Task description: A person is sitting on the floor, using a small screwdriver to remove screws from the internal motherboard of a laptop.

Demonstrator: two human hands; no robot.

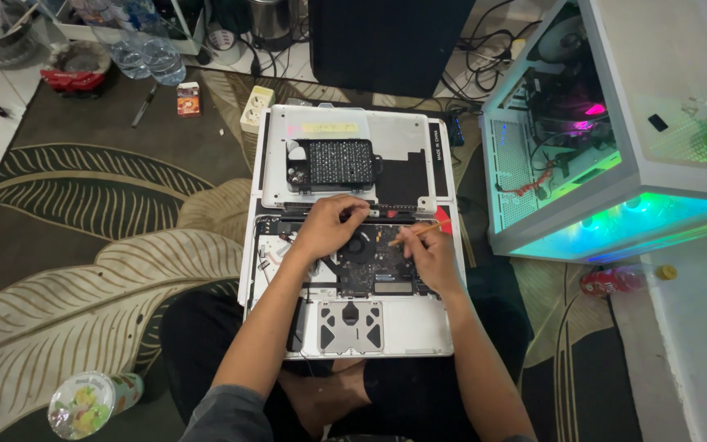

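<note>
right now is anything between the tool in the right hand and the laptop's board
Nothing visible. The right hand holds a thin orange-handled tool right over the opened laptop, beside its fan. The left hand rests at the hinge edge, off to the side.

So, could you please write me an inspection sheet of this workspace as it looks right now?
Surface: leaf-patterned rug on the floor.
Job's things: opened laptop, its removed bottom cover behind, black bit case on the cover.
Clutter: plastic cups, small box, sealed cup, red bottle.
Grips: left hand rests at the laptop's rear edge; right hand holds a thin orange-handled tool over the board.
Cables: tangle behind, power strip.
Surroundings: lit white computer case on the right.
</note>
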